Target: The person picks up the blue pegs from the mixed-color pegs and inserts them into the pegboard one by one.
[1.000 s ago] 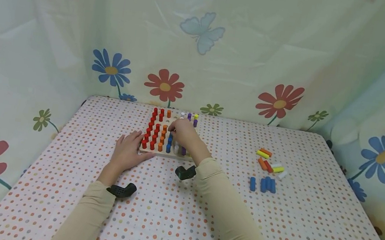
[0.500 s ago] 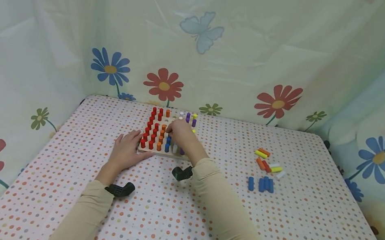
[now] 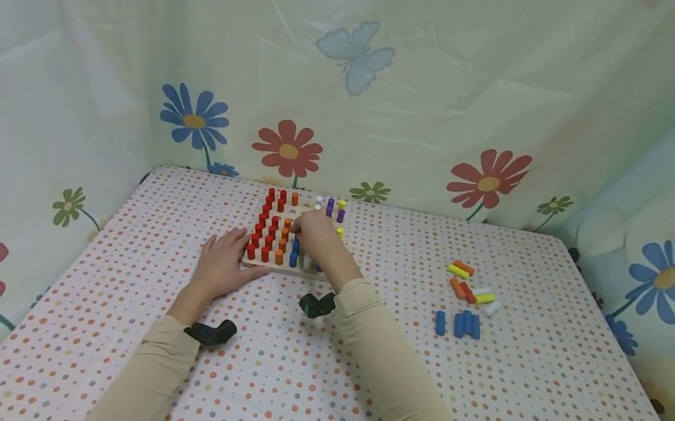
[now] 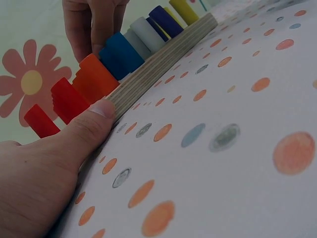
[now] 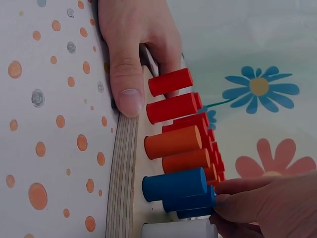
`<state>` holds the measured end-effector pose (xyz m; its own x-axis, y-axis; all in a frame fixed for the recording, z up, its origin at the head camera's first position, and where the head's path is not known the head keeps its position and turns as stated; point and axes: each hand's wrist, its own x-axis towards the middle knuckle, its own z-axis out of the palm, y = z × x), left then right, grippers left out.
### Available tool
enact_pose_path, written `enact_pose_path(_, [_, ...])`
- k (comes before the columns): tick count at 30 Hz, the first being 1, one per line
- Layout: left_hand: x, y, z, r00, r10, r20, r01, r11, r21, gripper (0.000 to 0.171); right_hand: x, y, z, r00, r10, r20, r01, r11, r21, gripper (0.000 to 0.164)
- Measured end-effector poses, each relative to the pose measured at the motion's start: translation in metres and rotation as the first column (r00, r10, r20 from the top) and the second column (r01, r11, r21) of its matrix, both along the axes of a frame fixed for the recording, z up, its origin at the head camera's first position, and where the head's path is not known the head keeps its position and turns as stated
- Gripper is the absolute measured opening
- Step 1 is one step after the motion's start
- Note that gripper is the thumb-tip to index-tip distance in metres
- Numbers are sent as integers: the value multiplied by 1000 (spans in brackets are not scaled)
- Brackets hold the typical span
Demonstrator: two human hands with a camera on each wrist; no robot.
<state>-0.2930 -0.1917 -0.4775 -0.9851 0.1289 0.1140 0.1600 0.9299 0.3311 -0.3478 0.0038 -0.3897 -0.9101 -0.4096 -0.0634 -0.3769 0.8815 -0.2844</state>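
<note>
A wooden pegboard (image 3: 284, 270) lies near the back of the table, with upright coloured pegs in columns. Red pegs (image 5: 172, 108) and orange pegs (image 5: 173, 142) fill its left side; blue, white, purple and yellow ones stand further right. My left hand (image 3: 221, 266) rests at the front left corner, thumb against the front edge and fingers along the left side. Over the blue column, my right hand (image 3: 317, 235) pinches a blue peg with thumb and forefinger, behind the front blue peg (image 5: 174, 184). The right hand hides part of the board in the head view.
To the right on the dotted tablecloth lie several loose blue pegs (image 3: 467, 324). Behind them is a scatter of orange, red, white and yellow pegs (image 3: 485, 298). A flowered curtain (image 3: 429, 108) hangs behind the table.
My right hand has lowered slightly over the blue column, staying above the same part of the board. The left hand keeps its place at the corner.
</note>
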Motion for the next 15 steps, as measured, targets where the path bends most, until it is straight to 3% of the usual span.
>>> enact_pose_path(6, [2, 2, 1, 1000, -2, 16, 2, 1000, -9, 97, 12, 11, 5, 998, -29, -57, 25, 997, -77, 25])
enact_pose_path(15, [2, 2, 2, 1000, 5, 17, -5, 1000, -17, 102, 38, 49, 8, 985, -151, -88, 127, 965, -230, 21])
